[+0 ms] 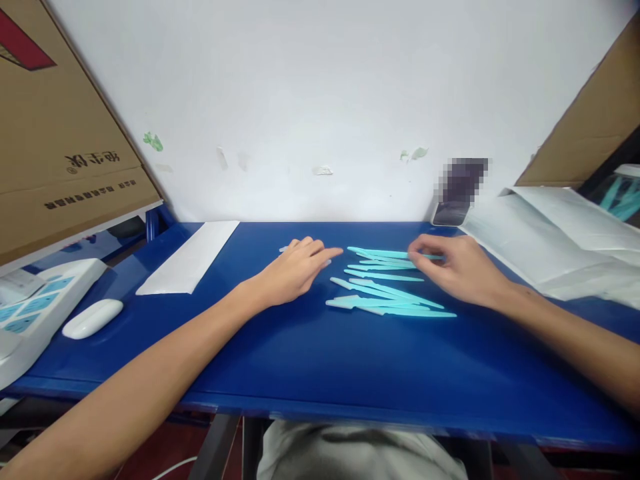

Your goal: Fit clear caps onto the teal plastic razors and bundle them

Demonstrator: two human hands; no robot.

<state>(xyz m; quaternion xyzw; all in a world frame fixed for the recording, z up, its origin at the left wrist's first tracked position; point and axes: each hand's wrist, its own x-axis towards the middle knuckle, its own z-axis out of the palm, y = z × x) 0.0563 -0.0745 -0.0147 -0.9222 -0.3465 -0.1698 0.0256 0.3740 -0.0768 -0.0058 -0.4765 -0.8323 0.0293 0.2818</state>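
Note:
Several slim turquoise eyebrow razors (385, 275) lie in a loose row on the blue table, their wider ends to the left. At the far end of the row, my right hand (453, 263) pinches the thin right end of the topmost razor (379, 253) between thumb and fingers. Left of the row, my left hand (295, 270) is palm down with its index finger stretched toward that razor's wide end, just short of touching it. A small pale translucent piece (283, 249) shows behind the left hand; the rest of it is hidden.
A white paper strip (193, 260), a white mouse (93, 319) and a power strip (43, 303) are at the left. A phone (453, 208) leans on the white wall. White plastic bags (545, 240) lie at the right. Cardboard (65, 113) stands at the left side.

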